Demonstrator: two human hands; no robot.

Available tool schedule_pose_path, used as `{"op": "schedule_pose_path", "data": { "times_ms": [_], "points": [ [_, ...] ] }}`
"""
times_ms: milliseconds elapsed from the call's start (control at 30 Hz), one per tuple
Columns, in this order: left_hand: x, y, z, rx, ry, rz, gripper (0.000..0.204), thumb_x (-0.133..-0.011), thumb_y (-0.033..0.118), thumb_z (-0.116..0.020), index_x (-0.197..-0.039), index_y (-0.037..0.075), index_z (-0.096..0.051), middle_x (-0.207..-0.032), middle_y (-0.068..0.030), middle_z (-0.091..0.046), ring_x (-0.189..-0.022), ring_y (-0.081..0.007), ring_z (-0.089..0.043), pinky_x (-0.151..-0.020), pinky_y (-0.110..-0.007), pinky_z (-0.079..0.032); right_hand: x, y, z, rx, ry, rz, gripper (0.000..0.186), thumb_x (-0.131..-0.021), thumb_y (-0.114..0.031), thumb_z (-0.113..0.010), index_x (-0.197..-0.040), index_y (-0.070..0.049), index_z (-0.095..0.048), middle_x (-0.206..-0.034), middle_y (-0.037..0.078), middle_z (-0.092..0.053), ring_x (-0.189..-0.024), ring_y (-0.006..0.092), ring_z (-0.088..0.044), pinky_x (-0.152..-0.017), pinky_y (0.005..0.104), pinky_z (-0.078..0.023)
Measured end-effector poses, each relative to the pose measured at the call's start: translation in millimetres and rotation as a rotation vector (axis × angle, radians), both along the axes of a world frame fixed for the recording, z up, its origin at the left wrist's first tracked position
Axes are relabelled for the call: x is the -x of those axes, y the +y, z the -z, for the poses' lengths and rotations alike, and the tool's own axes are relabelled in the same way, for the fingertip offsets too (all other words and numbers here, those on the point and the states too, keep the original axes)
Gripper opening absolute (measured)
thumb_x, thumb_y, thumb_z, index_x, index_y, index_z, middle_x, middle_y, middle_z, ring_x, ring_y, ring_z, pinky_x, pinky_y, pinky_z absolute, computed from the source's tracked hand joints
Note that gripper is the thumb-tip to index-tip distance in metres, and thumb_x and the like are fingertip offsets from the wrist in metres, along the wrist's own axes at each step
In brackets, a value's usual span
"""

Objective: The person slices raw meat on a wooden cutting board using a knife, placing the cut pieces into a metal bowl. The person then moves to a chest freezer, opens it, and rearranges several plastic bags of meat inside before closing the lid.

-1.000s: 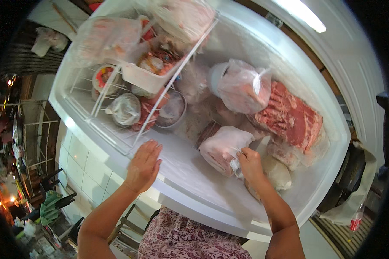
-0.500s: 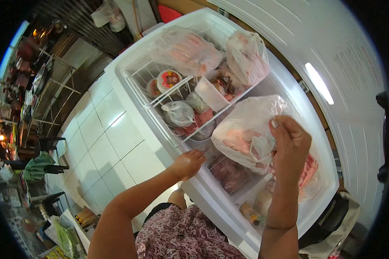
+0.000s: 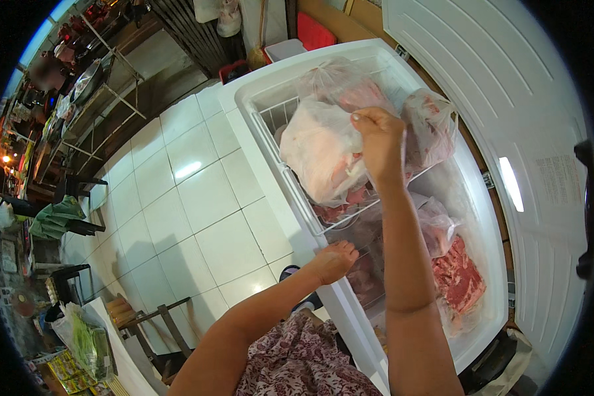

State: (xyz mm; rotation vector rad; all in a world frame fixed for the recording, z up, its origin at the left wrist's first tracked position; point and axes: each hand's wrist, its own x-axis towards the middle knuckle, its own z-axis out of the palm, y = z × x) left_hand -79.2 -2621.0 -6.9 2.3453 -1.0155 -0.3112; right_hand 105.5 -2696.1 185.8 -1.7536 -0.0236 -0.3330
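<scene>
My right hand point(image 3: 380, 146) is closed on the gathered top of a whitish plastic bag of meat point(image 3: 318, 150). The bag is over the white wire basket point(image 3: 285, 111) in an open chest freezer point(image 3: 276, 198) and hides much of what lies in it. Fingers curled, my left hand point(image 3: 335, 263) grips the freezer's near rim. Behind the held bag is another clear bag with pinkish contents point(image 3: 336, 76), and a knotted bag of meat point(image 3: 432, 129) is to its right. Lower in the freezer sit a wrapped bundle point(image 3: 435, 224) and a red slab of meat point(image 3: 459, 274).
The raised freezer lid point(image 3: 501, 112) stands along the right side. Pale floor tiles point(image 3: 198, 204) stretch off to the left. A red container point(image 3: 315, 30) is beyond the freezer's far end. At lower left are a wooden frame point(image 3: 165, 323) and green vegetables in plastic point(image 3: 89, 340).
My right hand has carried the bag of meat left and away from me, from the freezer's deep section to over the wire basket. The red slab shows more fully. My left hand stays at the rim.
</scene>
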Motion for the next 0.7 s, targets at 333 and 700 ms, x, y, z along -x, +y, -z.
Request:
{"op": "schedule_pose_path", "data": {
  "times_ms": [333, 700],
  "points": [
    [0, -3, 9, 0.055, 0.087, -0.009, 0.017, -0.081, 0.007, -0.057, -0.096, 0.005, -0.063, -0.099, -0.0153, -0.063, -0.100, -0.0345, -0.061, -0.086, -0.043, -0.053, -63, -17, 96, 0.638, -0.084, 0.221, 0.015, -0.083, -0.015, -0.062, -0.077, -0.007, -0.073, -0.074, 0.014, -0.069, -0.069, 0.0322, -0.066, -0.065, 0.0464, -0.051],
    [12, 16, 51, 0.340, 0.321, -0.076, 0.040, -0.087, 0.015, -0.064, -0.125, 0.005, -0.060, -0.125, -0.0166, -0.062, -0.117, -0.0340, -0.057, -0.102, -0.045, -0.045, -45, 31, 133, 0.356, -0.008, 0.388, 0.015, -0.076, -0.008, -0.062, -0.086, 0.002, -0.066, -0.078, 0.024, -0.068, -0.073, 0.0393, -0.068, -0.073, 0.0481, -0.054]
  ]
}}
